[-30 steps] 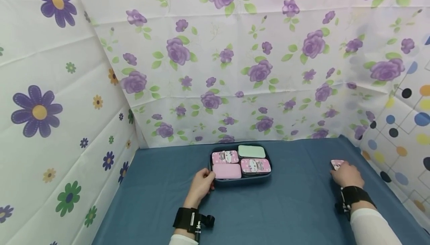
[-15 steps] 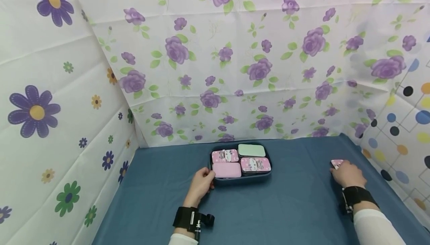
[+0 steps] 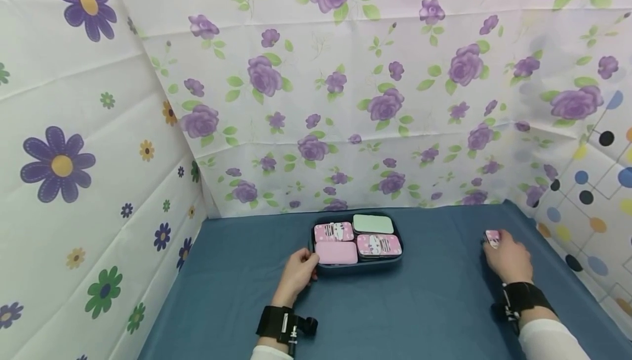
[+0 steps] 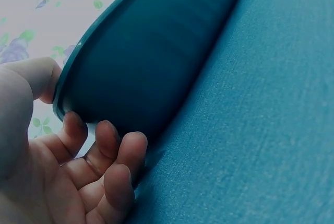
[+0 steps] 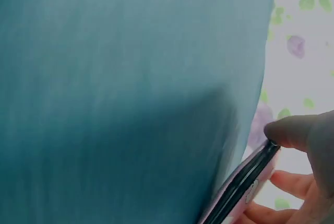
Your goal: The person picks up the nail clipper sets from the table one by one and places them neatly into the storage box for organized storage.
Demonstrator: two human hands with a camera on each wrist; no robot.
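My left hand [image 3: 298,273] grips the left front corner of a dark blue bin [image 3: 362,268], thumb at the rim and fingers against the outer wall [image 4: 135,57]. Inside the bin lie two pink tins with a cartoon print, one at the back left [image 3: 333,231] and one at the front right [image 3: 379,245]. A plain pink tin [image 3: 336,253] sits front left, and a pale green tin [image 3: 372,224] back right. Far to the right, my right hand [image 3: 509,260] pinches another pink printed tin [image 3: 492,238]. Its dark side seam [image 5: 245,182] shows in the right wrist view, tilted.
A blue cloth [image 3: 395,310] covers the table. Flowered sheeting [image 3: 316,102] rises behind it, with a daisy-patterned sheet [image 3: 99,184] on the left and a dotted one [image 3: 592,212] on the right. Each wrist wears a black strap with a camera.
My right hand has shifted slightly left, and the tin in it has turned and tilted. My left hand and the bin have stayed in place; the head view has shifted a little.
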